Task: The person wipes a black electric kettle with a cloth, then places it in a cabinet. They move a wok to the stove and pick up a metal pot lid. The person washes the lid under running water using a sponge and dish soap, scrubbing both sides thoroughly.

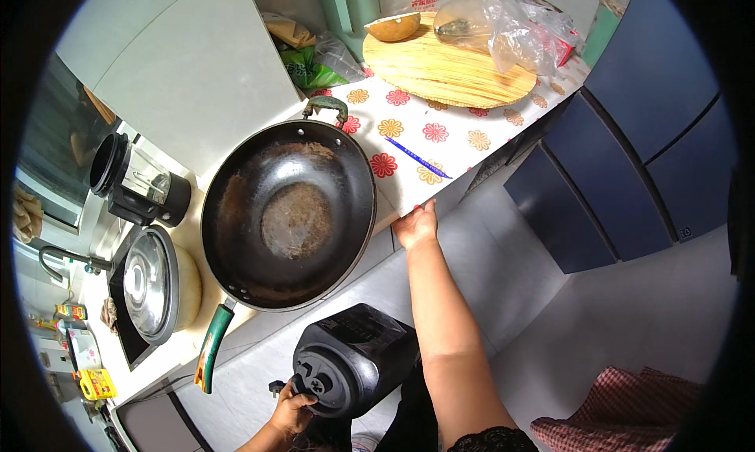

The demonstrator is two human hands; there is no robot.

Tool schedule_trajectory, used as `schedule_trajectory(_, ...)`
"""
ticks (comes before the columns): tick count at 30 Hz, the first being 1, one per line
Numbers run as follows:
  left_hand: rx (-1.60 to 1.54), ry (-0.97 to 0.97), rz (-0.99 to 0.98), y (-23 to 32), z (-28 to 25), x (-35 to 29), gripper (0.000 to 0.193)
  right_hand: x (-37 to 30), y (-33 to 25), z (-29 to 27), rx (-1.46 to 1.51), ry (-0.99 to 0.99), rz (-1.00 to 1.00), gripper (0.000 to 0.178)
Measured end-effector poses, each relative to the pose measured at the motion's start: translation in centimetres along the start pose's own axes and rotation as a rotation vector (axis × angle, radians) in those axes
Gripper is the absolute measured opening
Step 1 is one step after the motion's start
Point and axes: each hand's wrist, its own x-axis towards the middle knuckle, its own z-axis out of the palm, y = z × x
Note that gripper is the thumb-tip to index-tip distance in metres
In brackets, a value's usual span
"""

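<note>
Black appliance (354, 358), bulky, lidded, hanging low beside desk (409, 149), above floor. Left hand (292, 411) gripping it at lower end, fingers clenched around fitting. Right hand (415, 226) resting on desk edge, fingers flat, grasping nothing. Wok (287, 212) sitting nearby on desk, green handle overhanging; cutting board (448, 71) beyond. Lifting stage apparently under way; next move calling for firm grip, clear landing spot.

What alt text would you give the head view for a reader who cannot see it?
Seen from above, a person's left hand grips a black appliance held below a kitchen counter, while the right hand rests on the edge of the flowered countertop. A large dark wok with a green handle sits on the counter beside a lidded pot.
</note>
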Motion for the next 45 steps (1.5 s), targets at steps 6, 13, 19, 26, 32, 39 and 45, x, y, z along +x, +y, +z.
schedule_trajectory(6,0.067,0.007,0.001,1.0,1.1,0.1,0.062,-3.4,-2.8,-2.9,-0.301,0.123,0.002,0.068)
schedule_trajectory(13,0.106,-0.033,-0.080,0.0,4.8,3.0,0.061,-10.8,-12.4,-9.2,-0.837,0.392,-0.177,0.040)
schedule_trajectory(19,0.086,-0.106,-0.114,-3.4,9.5,7.0,0.064,-14.2,-19.4,-10.3,-1.118,0.494,-0.270,0.035)
schedule_trajectory(26,0.042,-0.139,-0.088,-5.5,15.3,7.9,0.065,-11.7,-26.7,-17.0,-1.470,0.533,-0.706,0.027)
schedule_trajectory(32,-0.021,-0.083,-0.049,-5.9,19.1,6.9,0.065,-11.8,-33.4,-14.0,-2.161,0.819,-0.939,0.031)
schedule_trajectory(39,-0.006,-0.058,-0.049,-4.7,21.6,7.6,0.062,-9.5,-36.4,-12.0,-2.281,0.949,-0.926,0.048)
schedule_trajectory(45,-0.051,-0.015,-0.053,-4.4,23.1,10.4,0.066,-8.3,-36.6,-10.7,-2.344,1.075,-0.851,0.059)
